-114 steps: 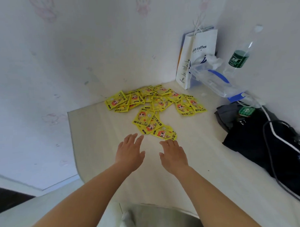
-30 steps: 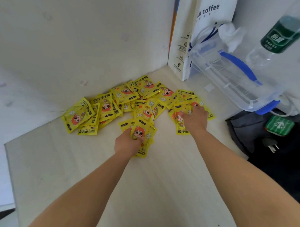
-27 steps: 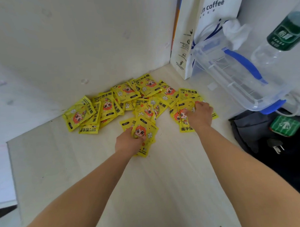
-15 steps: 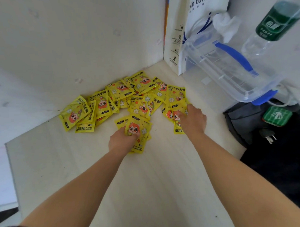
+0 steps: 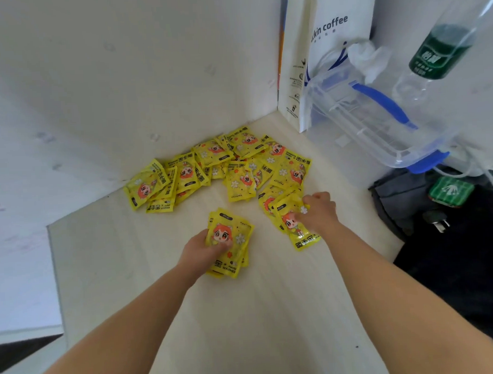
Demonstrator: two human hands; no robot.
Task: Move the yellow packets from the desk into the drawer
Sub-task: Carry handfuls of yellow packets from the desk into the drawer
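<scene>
Both hands have pulled back from the big pile (image 5: pixel 211 171) of yellow packets, and each one drags some along. The left hand (image 5: pixel 198 251) curls its fingers round the left bunch (image 5: pixel 233 237), which now lies apart from the pile. The right hand (image 5: pixel 320 212) pinches the right bunch (image 5: pixel 293 227), just beside the pile's right end. The big pile lies on the desk (image 5: pixel 131 274) ahead of both hands, spread from left to right along the wall (image 5: pixel 124 93). The right hand is nearer to it. Both bunches point their long side away from the person. No drawer shows.
</scene>
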